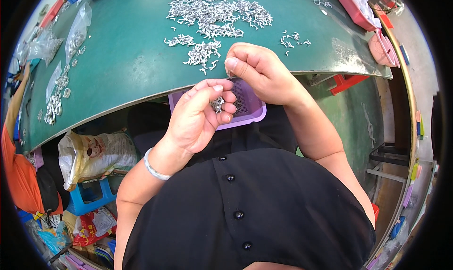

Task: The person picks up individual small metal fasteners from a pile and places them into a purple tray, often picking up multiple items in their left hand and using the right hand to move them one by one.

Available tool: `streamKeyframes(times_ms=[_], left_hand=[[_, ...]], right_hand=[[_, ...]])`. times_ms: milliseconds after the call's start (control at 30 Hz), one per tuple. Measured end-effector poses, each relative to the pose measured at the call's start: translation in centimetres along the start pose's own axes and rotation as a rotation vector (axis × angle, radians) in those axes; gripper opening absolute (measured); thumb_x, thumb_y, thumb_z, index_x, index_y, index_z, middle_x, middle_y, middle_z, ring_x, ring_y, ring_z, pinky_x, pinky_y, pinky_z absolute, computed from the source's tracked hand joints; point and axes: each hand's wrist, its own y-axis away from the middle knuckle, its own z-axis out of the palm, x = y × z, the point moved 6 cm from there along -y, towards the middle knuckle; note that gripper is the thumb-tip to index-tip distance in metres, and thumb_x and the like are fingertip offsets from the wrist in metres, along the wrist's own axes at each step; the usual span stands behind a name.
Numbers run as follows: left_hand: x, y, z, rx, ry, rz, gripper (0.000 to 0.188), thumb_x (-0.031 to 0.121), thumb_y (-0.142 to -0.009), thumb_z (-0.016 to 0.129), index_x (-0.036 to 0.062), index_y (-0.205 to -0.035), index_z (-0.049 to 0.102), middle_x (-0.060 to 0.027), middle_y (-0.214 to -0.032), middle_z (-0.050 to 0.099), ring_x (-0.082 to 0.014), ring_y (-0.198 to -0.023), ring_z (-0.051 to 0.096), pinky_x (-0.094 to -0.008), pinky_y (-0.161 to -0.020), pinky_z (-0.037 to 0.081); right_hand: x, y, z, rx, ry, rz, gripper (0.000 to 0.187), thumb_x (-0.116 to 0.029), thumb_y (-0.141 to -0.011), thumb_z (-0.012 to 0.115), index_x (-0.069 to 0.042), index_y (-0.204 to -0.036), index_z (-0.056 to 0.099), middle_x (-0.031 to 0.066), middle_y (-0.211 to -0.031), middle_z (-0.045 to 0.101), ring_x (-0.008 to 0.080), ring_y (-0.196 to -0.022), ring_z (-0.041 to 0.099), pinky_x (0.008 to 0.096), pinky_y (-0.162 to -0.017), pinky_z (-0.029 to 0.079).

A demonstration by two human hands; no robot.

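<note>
My left hand (198,107) is curled, palm up, around a few small curved silver-grey metal pieces (217,104). Thumb and fingers of my right hand (259,71) are pressed together at the table's front edge; what they hold, if anything, is too small to make out. Below both hands a purple plastic basket (258,113) rests at my lap, with a few dark bits inside, partly hidden by my left hand. Beyond my hands, loose pieces of the same kind lie in a small heap (202,53) on the green table (127,57), with a larger pile (217,15) farther back.
A few scattered pieces (293,38) lie to the right. Pink bins (383,48) stand along the right edge. Clear bags (78,31) and rings (54,102) are on the left. A person in orange (21,175) sits left, near a woven sack (101,156) on a blue stool (89,199).
</note>
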Motion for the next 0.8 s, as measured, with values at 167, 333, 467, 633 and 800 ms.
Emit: streamKeyframes(times_ms=[167,333,467,633,800], left_hand=[[0.0,-0.2,0.0,-0.058,0.058,0.009,0.020,0.015,-0.093,0.047,-0.0002,-0.103,0.055,-0.0080,-0.085,0.059,-0.0151,-0.071,0.057,-0.0269,-0.062,0.048],[0.0,-0.2,0.0,-0.066,0.083,-0.003,0.024,0.019,-0.094,0.046,-0.0002,-0.102,0.056,-0.0082,-0.084,0.059,-0.0154,-0.070,0.057,-0.0267,-0.061,0.048],[0.0,-0.1,-0.1,-0.049,0.115,-0.021,0.026,0.023,-0.094,0.046,0.0001,-0.101,0.056,-0.0077,-0.083,0.059,-0.0153,-0.069,0.057,-0.0259,-0.059,0.047],[-0.3,-0.2,-0.4,-0.054,0.118,-0.023,0.022,0.025,-0.093,0.051,0.0036,-0.095,0.056,-0.0063,-0.081,0.058,-0.0135,-0.067,0.055,-0.0247,-0.057,0.045],[-0.3,0.0,-0.3,-0.068,0.121,-0.028,0.017,0.022,-0.092,0.053,0.0068,-0.085,0.054,-0.0054,-0.079,0.056,-0.0127,-0.066,0.053,-0.0243,-0.057,0.044]], right_hand=[[-0.4,0.1,0.4,0.053,0.055,-0.050,0.024,-0.010,-0.091,0.050,0.002,-0.070,0.049,0.0069,-0.070,0.049,0.0162,-0.063,0.045,0.0286,-0.059,0.039],[-0.6,0.2,0.5,0.074,0.056,-0.042,0.020,-0.011,-0.087,0.054,0.001,-0.071,0.053,0.0093,-0.070,0.052,0.0221,-0.065,0.051,0.0325,-0.059,0.042],[-1.1,0.1,0.5,0.067,0.086,-0.051,0.015,-0.012,-0.083,0.058,-0.001,-0.073,0.057,0.0109,-0.069,0.055,0.0281,-0.068,0.055,0.0356,-0.061,0.045],[-1.0,0.1,0.7,0.064,0.093,-0.133,0.012,-0.010,-0.082,0.060,-0.001,-0.074,0.058,0.0103,-0.070,0.056,0.0278,-0.066,0.054,0.0352,-0.060,0.045],[-0.2,-0.3,0.3,0.098,0.080,-0.144,0.007,-0.003,-0.082,0.060,0.001,-0.077,0.058,0.0081,-0.076,0.056,0.0189,-0.065,0.053,0.0290,-0.059,0.043]])
